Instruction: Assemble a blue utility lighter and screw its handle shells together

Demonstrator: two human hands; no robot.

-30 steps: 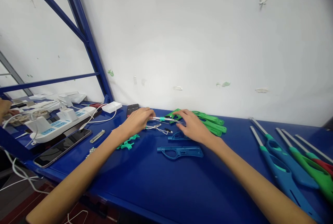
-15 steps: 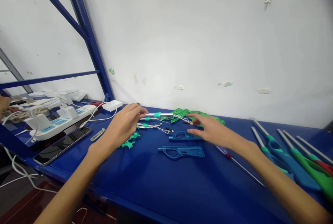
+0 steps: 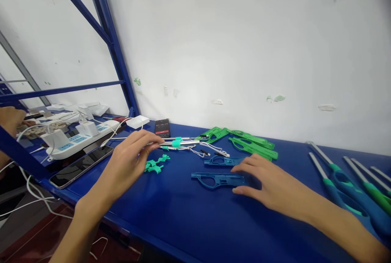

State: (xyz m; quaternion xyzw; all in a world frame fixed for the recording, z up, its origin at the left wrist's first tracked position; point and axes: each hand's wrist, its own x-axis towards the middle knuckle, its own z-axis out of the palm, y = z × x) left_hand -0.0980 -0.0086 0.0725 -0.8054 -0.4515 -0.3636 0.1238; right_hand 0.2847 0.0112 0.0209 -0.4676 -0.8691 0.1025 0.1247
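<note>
My left hand (image 3: 134,151) pinches a thin metal lighter tube (image 3: 192,143) with a teal collar (image 3: 176,143). White wires (image 3: 214,148) trail from the tube's right end. My right hand (image 3: 259,177) is open, thumb and fingers apart at the grip end of the nearer blue plastic lighter handle half (image 3: 218,180); whether it touches is unclear. Just behind lies a second blue handle half (image 3: 221,161), partly covered by my right fingers. Loose teal plastic pieces (image 3: 154,166) rest below my left fingers. Other metal tubes with wires (image 3: 186,147) lie behind the held one.
Several green handle halves (image 3: 252,145) lie by the wall. Assembled long lighters (image 3: 345,189) are at the right. To the left are a smartphone (image 3: 81,166), a power strip (image 3: 82,139) with cables, and a blue metal frame (image 3: 114,47). A dark phone (image 3: 162,128) displays digits at the back.
My right hand has left the wires and come nearer, to the closer blue handle half. My left hand keeps the metal tube, now slightly lower. The view has shifted somewhat.
</note>
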